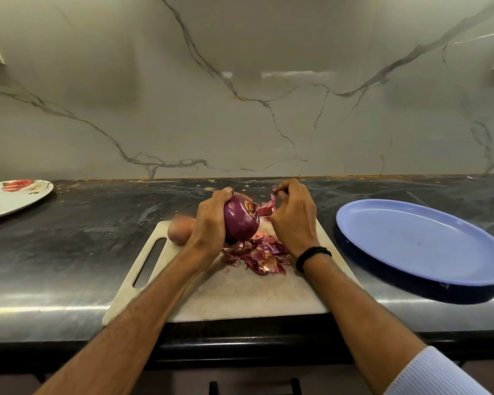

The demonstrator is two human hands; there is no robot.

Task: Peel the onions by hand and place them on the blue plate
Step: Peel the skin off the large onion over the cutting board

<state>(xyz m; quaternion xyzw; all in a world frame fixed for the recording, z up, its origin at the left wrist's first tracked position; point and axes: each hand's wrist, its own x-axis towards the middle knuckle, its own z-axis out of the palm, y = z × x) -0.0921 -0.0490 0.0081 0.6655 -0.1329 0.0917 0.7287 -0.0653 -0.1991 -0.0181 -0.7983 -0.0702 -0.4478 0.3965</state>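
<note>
No writing, label, brand, number or sign can be read anywhere in the view. The only printed mark is a red and dark pattern on the white plate (17, 195) at the far left of the counter, and it shows no letters or digits.

You're in a kitchen here, and a home one by the look of it. A dark polished stone desk (69, 252) runs across in front of you, its far edge meeting a pale wall (240, 124) of grey-veined marble slab. A white cutting board (240, 297) with a slot grip lies on the desk, with a heap of papery skins (263, 255) on it and a red onion (240, 220) above them. There's a blue plate (411, 240) to your right and a white plate (9, 201) with a red flower print far left. Below the desk's front edge, a dark handle (254, 386) peeks in.
</note>
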